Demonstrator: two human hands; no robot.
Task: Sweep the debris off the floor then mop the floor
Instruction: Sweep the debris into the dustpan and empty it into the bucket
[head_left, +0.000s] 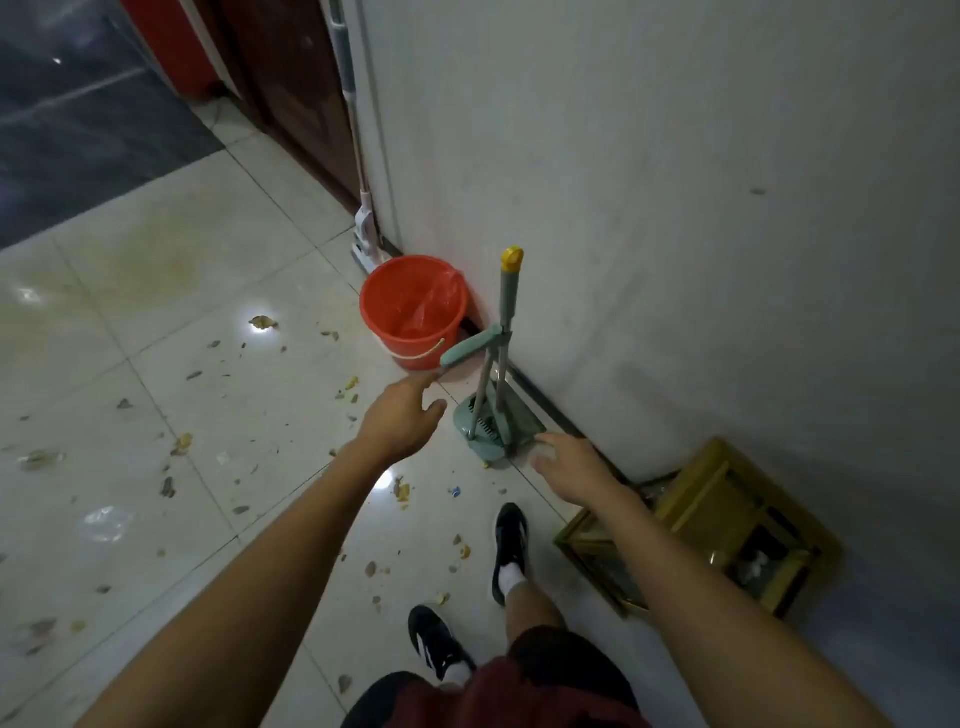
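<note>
A person is reaching both spread, empty hands, left hand (402, 415) and right hand (571, 465), toward the broom-and-dustpan set (491, 410) standing against the wall (675, 208), wisest gripped at its upright handle, amid floor debris (262, 323).

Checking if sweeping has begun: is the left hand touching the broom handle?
Cannot tell. In the head view the left hand's index fingertip meets the green broom handle end, but depth is unclear.
</note>
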